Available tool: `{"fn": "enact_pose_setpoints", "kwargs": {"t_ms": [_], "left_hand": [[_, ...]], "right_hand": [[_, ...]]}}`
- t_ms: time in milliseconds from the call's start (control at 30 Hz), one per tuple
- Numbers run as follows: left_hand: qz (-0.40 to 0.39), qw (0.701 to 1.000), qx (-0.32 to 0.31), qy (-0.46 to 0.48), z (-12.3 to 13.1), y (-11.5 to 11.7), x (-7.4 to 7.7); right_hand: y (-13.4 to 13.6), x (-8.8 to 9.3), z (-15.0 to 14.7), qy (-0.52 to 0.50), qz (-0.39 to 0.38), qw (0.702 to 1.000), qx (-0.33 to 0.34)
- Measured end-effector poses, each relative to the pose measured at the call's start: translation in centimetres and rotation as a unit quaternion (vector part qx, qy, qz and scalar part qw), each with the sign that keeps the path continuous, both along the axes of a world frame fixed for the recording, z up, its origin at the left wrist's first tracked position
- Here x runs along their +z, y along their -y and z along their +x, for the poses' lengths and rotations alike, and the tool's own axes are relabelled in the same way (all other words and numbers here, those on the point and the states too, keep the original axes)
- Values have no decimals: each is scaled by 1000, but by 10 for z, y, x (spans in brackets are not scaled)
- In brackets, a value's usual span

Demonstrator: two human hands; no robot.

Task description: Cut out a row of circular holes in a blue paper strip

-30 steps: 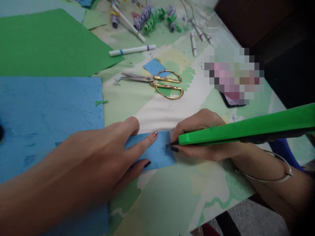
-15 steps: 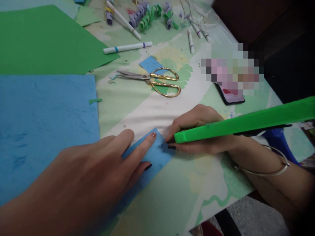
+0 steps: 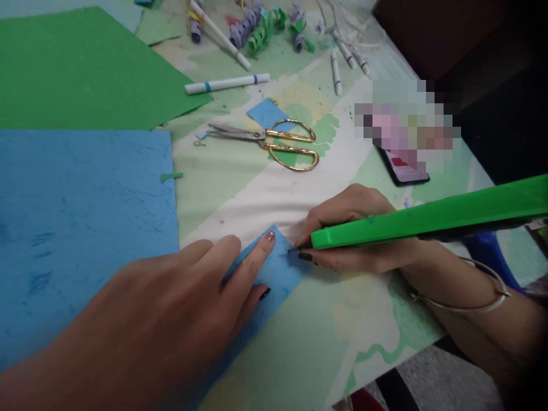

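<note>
My left hand (image 3: 171, 308) lies flat with fingers spread on a small blue paper piece (image 3: 280, 268), pinning it to the table. My right hand (image 3: 355, 228) is closed around a dark pencil whose tip (image 3: 292, 250) touches the blue piece's right edge. A long bright green strip (image 3: 428, 220), seemingly a ruler, runs from that hand off the right edge, and the same hand grips it together with the pencil. A thin metal bangle (image 3: 466, 297) circles my right wrist.
A large blue sheet (image 3: 81, 217) and a green sheet (image 3: 85, 68) lie at left. Gold-handled scissors (image 3: 274, 142) rest mid-table near a blue scrap (image 3: 265, 111). Markers (image 3: 226, 84), curled paper strips (image 3: 261, 31) and a phone (image 3: 405, 168) sit farther back. The table edge drops off at lower right.
The small blue piece has turned from lying level to slanting under my left fingers. The pencil tip stays at its right edge. The view shifted slightly.
</note>
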State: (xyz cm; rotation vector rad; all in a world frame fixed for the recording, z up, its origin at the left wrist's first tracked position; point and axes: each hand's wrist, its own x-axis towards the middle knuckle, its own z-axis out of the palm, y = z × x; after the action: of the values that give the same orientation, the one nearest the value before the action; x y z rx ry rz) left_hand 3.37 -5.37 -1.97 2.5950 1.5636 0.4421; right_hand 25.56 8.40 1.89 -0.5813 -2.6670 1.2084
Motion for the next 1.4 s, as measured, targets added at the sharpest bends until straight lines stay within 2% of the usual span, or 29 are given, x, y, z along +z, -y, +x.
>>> {"fn": "enact_pose_setpoints", "kwargs": {"t_ms": [100, 233, 300, 367, 433, 567, 833, 933, 1067, 1233, 1400], "left_hand": [[78, 995, -26, -62, 10, 7, 4], [95, 995, -42, 9, 11, 7, 6], [82, 995, -45, 22, 6, -4, 7], [72, 997, 3, 4, 2, -18, 7], [83, 996, -8, 14, 0, -33, 9], [18, 997, -28, 65, 4, -47, 13], [-55, 990, 24, 125, 13, -45, 13], [-101, 986, 52, 121, 15, -49, 15], [-171, 977, 94, 91, 17, -54, 21], [-190, 973, 100, 82, 18, -54, 23], [-157, 979, 85, 100, 16, -51, 20]], "right_hand": [[1, -1, -1, 1, 6, 1000, -9], [0, -1, -2, -3, 9, 1000, -6], [0, 0, -2, -4, 1, 1000, -1], [-1, 1, -2, 0, -12, 1000, 2], [-1, 2, -3, 1, -15, 1000, 1], [-2, 1, -3, 2, -5, 1000, 1], [-4, 1, -3, 12, -15, 1000, 1], [-5, 3, -2, 30, -60, 998, 5], [-6, 6, -1, 44, -168, 985, -14], [-5, 7, -2, 50, -182, 982, -22], [-6, 6, -3, 51, -151, 987, -15]]}}
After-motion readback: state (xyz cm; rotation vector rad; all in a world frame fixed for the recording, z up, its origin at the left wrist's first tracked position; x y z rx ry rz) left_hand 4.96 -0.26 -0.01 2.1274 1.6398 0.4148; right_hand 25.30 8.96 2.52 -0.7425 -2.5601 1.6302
